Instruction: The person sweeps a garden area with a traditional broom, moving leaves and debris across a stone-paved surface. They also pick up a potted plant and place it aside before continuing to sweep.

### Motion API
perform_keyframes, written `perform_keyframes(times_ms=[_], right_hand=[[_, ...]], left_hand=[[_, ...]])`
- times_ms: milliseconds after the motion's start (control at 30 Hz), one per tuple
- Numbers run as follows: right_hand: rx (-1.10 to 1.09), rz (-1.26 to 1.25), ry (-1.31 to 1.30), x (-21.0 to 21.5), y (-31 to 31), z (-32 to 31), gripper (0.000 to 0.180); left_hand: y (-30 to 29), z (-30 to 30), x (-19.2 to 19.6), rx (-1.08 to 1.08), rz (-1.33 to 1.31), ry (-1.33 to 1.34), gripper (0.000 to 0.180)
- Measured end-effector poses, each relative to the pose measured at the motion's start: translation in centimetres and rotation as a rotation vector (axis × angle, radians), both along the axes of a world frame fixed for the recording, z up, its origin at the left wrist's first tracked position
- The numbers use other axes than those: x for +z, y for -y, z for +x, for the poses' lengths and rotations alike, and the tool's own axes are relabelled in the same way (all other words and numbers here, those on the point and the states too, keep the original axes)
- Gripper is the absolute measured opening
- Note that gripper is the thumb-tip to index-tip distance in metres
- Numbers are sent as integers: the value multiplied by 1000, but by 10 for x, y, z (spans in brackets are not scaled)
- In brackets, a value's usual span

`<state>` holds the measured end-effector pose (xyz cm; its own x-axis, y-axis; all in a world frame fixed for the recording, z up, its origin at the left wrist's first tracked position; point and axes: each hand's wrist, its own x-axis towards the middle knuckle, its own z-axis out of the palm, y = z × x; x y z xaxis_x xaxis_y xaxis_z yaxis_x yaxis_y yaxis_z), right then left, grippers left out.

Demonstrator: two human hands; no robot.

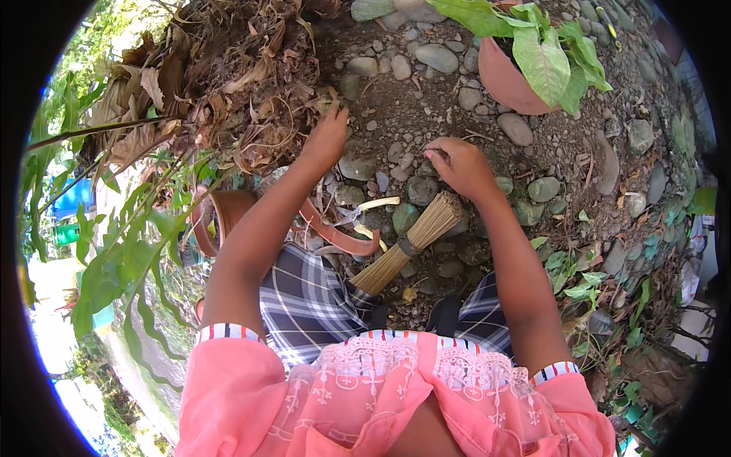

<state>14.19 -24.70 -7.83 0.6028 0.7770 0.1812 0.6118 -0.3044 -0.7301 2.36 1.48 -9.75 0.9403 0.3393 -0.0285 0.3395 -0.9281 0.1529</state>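
My left hand (pixel 327 139) reaches to the edge of a heap of dry brown leaves and roots (pixel 259 84). Its fingers are drawn together near a brownish scrap, and what they hold is hard to make out. Over the stony soil to its right, my right hand (pixel 463 169) has curled fingers, thumb and forefinger close together in a pinch; anything between them is too small to name. Just below that hand lies a short stick broom (pixel 411 240), bound in the middle. Pruning shears (pixel 365 209) with pale handles rest beside a curved terracotta piece (pixel 339 232).
A terracotta pot (pixel 509 80) with a broad-leaved green plant (pixel 542 53) stands at the far right. Another curved terracotta piece (pixel 221 217) lies by my left forearm. Long green fronds (pixel 126 263) hang at the left. Rounded stones (pixel 438 58) are scattered over the soil.
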Motion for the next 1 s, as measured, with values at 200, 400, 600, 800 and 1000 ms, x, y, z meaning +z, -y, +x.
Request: perform_keyframes(times_ms=[200,400,600,800,1000], right_hand=[[-19,-73,-35,2,0,-2,17],[-31,-104,-75,4,1,-2,18],[-36,-121,-100,2,5,2,19],[-13,-105,-34,5,7,4,18],[127,-112,-25,12,-1,-14,21]], left_hand=[[5,40,-14,344,-57,-246,71],[-1,18,-28,232,-40,-112,45],[-17,-32,-45,-46,-118,72,25],[-36,-109,-34,-131,-107,-544,27],[-47,-137,-27,-11,-98,-854,44]])
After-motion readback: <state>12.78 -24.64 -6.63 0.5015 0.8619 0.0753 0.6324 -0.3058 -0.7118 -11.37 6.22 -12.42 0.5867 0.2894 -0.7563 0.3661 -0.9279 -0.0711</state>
